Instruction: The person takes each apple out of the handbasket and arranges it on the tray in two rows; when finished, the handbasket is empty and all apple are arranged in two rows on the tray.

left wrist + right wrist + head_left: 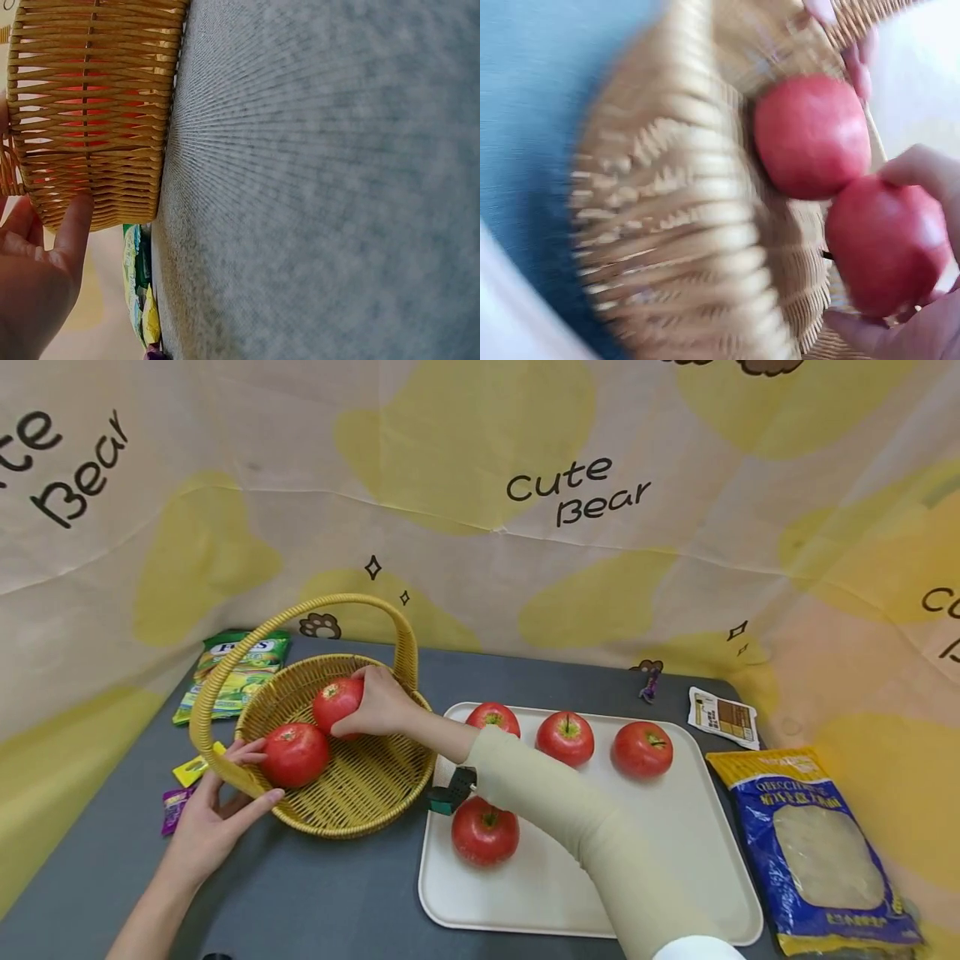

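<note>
Gray tabletop below, red apple sits within right grip.

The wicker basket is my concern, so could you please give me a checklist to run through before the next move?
1. Wicker basket upright: ok.
2. Left hand on the basket: ok, it grips the rim beside the handle.
3. Right hand free: not ok, its thumb and fingers hold an apple inside the basket.
4. Held apple resting on the basket's bottom: cannot tell.
5. Second apple inside the basket: ok.
6. Tray bare of apples: not ok, four show; the sleeve hides part.
</note>
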A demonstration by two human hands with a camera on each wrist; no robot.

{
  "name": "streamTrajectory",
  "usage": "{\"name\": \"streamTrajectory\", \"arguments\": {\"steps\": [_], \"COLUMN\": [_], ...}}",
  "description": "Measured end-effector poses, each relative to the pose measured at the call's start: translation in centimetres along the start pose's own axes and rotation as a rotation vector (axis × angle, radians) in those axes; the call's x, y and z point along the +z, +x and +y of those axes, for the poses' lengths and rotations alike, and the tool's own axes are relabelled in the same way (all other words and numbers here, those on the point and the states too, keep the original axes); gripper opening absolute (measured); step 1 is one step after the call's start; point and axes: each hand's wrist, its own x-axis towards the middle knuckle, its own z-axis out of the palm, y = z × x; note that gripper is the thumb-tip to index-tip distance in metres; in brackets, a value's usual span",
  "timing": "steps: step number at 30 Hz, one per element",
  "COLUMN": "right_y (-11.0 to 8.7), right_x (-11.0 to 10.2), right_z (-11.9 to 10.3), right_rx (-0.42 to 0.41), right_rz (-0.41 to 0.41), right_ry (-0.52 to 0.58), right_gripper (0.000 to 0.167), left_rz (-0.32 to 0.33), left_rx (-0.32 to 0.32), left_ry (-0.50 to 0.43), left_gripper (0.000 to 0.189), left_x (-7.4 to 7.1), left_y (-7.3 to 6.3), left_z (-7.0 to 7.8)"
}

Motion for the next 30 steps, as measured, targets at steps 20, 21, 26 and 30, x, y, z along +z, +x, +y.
{"name": "streamTrajectory", "arguments": {"steps": [20, 21, 26, 30], "right_y": [-16.8, -17.6, -21.5, -24.3], "right_x": [-7.0, -7.3, -8.4, -8.6], "right_z": [5.4, 6.0, 9.5, 12.4], "right_rx": [-0.011, 0.009, 0.123, 0.173], "right_rz": [0.017, 0.034, 0.121, 0.176], "right_ry": [0.495, 0.497, 0.464, 0.410], "right_gripper": [0.071, 0.070, 0.073, 0.080], "left_rz": [0.001, 0.004, 0.018, 0.021], "left_rx": [0.005, 0.004, 0.001, 0.006], "left_ry": [-0.002, 0.000, 0.019, 0.032], "left_gripper": [0.052, 0.052, 0.052, 0.053], "left_x": [0.2, 0.2, 0.2, 0.2], "left_y": [0.0, -0.1, 0.0, 0.1], "left_z": [0.2, 0.2, 0.2, 0.2]}}
